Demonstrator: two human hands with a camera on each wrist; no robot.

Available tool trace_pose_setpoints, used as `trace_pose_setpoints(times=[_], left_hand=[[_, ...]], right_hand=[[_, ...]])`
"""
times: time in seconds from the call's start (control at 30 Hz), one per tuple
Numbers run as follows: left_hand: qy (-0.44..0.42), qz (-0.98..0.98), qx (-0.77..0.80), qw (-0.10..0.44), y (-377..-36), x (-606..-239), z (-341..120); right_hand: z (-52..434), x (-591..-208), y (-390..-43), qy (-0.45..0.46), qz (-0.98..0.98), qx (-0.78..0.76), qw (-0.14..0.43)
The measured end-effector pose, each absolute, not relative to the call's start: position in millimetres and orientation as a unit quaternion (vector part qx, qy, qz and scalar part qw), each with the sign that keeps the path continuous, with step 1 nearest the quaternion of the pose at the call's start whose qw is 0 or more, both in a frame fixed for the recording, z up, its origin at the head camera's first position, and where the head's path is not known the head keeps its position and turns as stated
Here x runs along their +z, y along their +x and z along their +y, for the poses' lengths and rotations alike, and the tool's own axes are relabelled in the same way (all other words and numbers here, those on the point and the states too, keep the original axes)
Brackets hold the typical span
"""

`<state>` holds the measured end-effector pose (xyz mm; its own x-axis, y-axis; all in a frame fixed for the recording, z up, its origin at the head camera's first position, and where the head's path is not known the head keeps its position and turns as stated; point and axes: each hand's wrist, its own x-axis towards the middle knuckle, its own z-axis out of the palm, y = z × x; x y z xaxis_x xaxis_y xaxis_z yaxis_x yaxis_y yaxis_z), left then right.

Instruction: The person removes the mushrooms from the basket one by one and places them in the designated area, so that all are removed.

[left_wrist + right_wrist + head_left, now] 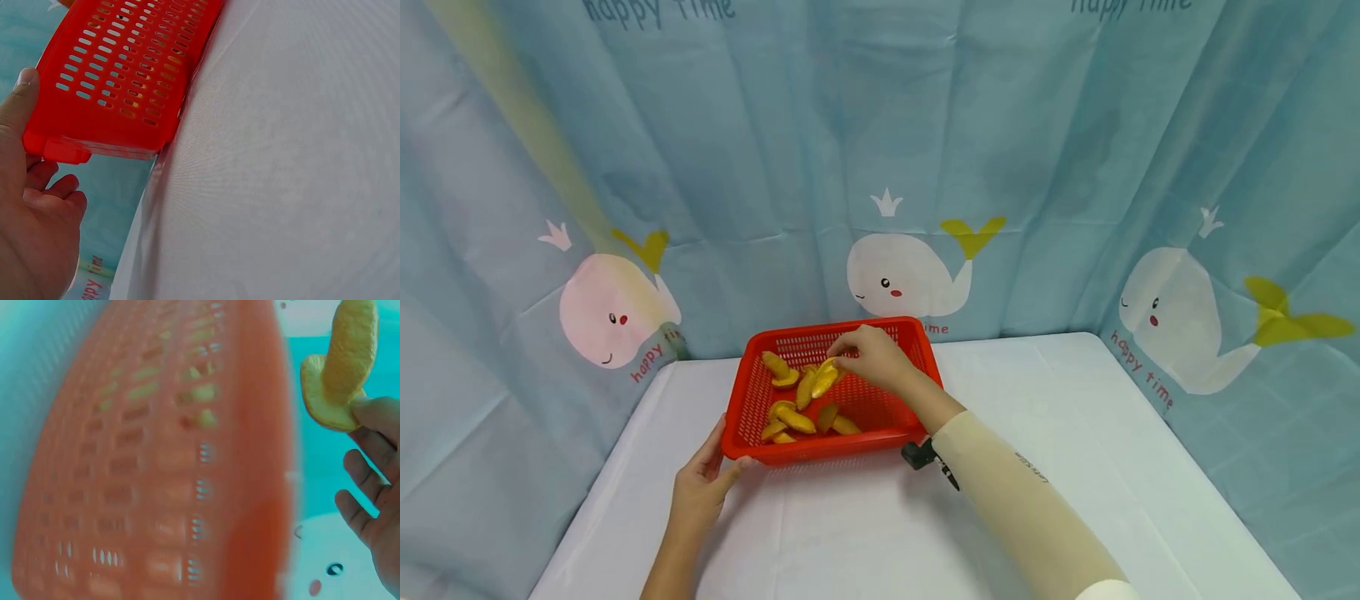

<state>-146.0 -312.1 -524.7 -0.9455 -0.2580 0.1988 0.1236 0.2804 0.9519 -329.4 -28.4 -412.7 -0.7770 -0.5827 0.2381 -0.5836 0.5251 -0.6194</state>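
Note:
A red plastic basket [850, 450] with slotted walls stands on the white table, several yellow mushrooms [793, 419] lying inside, mostly in its left half. My left hand [698, 483] grips the basket's near left corner; in the left wrist view the thumb [22, 94] lies against the rim and the other fingers curl below it. Over the basket, my right hand [877, 358] pinches one yellow mushroom [825, 377] between thumb and fingers. The right wrist view shows that mushroom [350, 356] gripped by its cap, its thick stem pointing up.
White cloth [1075, 433] covers the table around the basket. A blue curtain [775, 167] printed with whales hangs behind and along both sides. A small black device [919, 454] is strapped at my right wrist, close to the basket's near right corner.

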Motion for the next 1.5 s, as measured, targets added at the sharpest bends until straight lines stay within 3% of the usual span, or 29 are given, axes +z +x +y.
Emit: trace_pose_setpoints(times=[0.53,0.87,1.5], left_hand=[[0.049,-0.785,-0.595,0.165,-147,-523,-313],[0.048,-0.776,-0.609,0.157,-147,-522,-310],[0.065,-0.786,-0.595,0.154,-143,-521,-308]], right_hand=[[37,-392,-324,0.341,-0.868,0.355,0.062],[79,-398,-332,0.317,-0.875,0.352,0.098],[153,-433,-351,0.232,-0.886,0.387,0.105]])
